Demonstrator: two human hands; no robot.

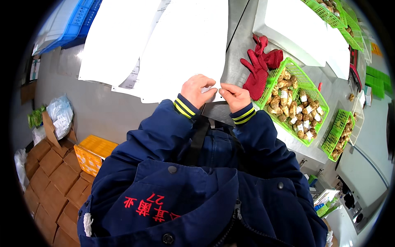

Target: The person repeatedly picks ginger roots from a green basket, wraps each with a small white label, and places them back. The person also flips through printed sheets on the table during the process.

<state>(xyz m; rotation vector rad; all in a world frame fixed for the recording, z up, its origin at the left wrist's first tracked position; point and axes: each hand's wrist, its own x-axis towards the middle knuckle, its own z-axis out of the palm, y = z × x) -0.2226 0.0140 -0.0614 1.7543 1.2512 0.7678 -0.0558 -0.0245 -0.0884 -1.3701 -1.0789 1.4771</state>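
Large white sheets (185, 45) lie overlapping on the metal table, with small holes along their near edges and rows of print on the parts beneath. At the near right corner of the top sheet, my left hand (197, 90) is closed, thumb and fingers pinching the sheet's edge. Close beside it, my right hand (236, 96) pinches the same corner between thumb and forefinger. The fingertips partly cover what lies between them. Just right of my right hand rests a pair of dark red gloves (257, 74).
A green basket (325, 108) of brown mushrooms, several wrapped in white bands, stands right of the gloves. A smaller green basket (331, 140) sits beyond it. Blue crates (78, 24) are at the far left. Cardboard boxes (51, 185) and an orange crate (92, 152) stand on the lower left.
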